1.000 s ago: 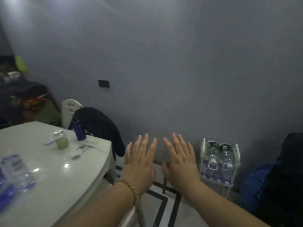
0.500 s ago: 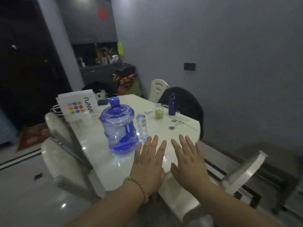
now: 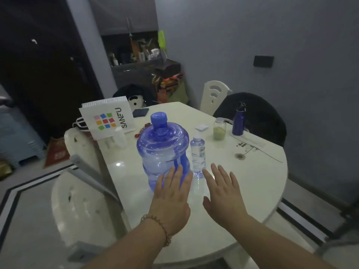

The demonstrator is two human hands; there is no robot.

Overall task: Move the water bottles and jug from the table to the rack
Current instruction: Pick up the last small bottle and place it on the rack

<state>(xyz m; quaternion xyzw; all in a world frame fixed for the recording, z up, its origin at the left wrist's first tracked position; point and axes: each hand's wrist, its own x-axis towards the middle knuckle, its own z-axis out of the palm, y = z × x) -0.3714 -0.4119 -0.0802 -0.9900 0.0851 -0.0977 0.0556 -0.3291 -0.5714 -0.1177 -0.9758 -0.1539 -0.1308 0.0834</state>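
Note:
A large blue translucent water jug with a blue cap stands upright on the white round table. Right beside it stands a small clear water bottle with a white cap. My left hand is flat and open, fingers spread, its fingertips over the jug's lower front. My right hand is open too, just in front of the small bottle, holding nothing. The rack is out of view.
On the table also stand a white SANFU paper bag, a glass jar of greenish powder, a dark blue metal flask and a dark wallet. White chairs ring the table; one carries a black jacket.
My view has swung left from the wall and the floor rack to the table. The jug and small bottle now sit closer, right at my open hands.

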